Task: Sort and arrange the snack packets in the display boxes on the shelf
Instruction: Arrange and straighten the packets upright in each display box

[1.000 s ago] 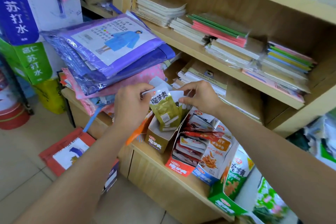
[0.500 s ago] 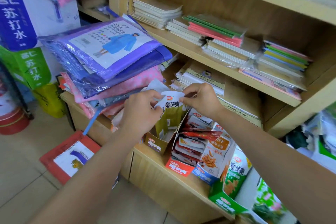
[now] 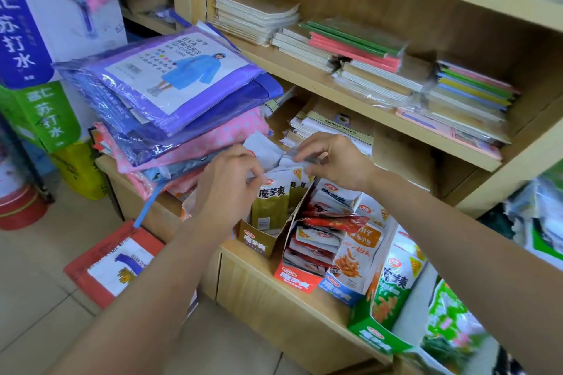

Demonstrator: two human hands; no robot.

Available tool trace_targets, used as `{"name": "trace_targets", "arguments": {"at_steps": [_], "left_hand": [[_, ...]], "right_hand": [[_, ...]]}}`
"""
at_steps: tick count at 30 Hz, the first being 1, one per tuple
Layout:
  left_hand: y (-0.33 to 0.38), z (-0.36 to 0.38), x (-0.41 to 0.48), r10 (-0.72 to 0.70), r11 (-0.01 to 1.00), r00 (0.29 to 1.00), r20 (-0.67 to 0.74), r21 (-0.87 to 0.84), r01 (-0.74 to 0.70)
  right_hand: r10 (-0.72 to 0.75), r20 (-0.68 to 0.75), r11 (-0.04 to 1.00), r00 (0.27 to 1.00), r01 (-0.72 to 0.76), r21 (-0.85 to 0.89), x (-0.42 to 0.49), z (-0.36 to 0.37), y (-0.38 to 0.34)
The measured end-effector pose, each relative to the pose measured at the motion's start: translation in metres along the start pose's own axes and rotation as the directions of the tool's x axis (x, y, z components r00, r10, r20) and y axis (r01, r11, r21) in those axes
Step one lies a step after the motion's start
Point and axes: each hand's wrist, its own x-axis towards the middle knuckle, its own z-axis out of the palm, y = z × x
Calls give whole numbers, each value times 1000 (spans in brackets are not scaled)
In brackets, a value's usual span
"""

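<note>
Several olive-green snack packets (image 3: 272,203) stand upright in a brown display box (image 3: 255,240) at the left end of the low shelf. My left hand (image 3: 227,184) pinches the white top edges of these packets from the left. My right hand (image 3: 330,160) pinches the same tops from the right. Beside it, a red display box (image 3: 297,278) holds several red packets (image 3: 320,240). Further right stand a blue box (image 3: 339,291) with an orange packet (image 3: 356,248) and a green box (image 3: 376,336) with a green-and-white packet (image 3: 393,286).
A stack of bagged raincoats (image 3: 170,91) lies just left of my hands. Piles of notebooks (image 3: 359,55) fill the wooden shelves above. Cartons (image 3: 36,49) stand at far left, and a red-framed package (image 3: 115,265) lies on the tiled floor.
The olive packets have gone down into the brown box. Both hands have moved down with them and closer together over their tops.
</note>
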Motion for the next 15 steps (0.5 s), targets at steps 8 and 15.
{"name": "trace_targets", "arguments": {"at_steps": [8, 15], "left_hand": [[-7, -15, 1, -155, 988, 984, 87, 27, 153], [7, -7, 3, -126, 988, 988, 94, -73, 133]], "right_hand": [[126, -101, 990, 987, -132, -56, -1, -4, 6], [75, -101, 993, 992, -83, -80, -1, -3, 8]]}}
